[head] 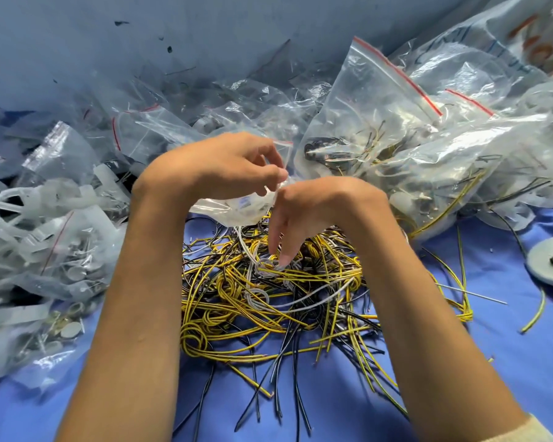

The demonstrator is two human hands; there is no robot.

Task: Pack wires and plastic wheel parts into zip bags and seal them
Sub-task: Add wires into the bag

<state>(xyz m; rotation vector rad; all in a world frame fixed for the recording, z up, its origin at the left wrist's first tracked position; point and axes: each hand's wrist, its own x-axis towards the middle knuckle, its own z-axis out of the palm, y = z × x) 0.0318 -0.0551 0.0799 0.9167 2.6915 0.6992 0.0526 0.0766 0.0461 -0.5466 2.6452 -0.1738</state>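
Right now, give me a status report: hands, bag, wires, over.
Left grip pinches small zip bag. Right grip pinches white wire coil in wire pile. Filled zip bags crowd both sides.

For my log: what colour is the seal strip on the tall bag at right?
The seal strip is red; head view.

The zip bag [237, 208] pinched in the left hand [224, 167] is thin, clear plastic, glossy and crinkled. Just below that grip, the wires [268, 301] wear smooth, faintly shiny plastic sheathing. The cloth [460, 362] under them looks matt. Left of the grip, the wheel parts [10, 199] are milky, translucent plastic.
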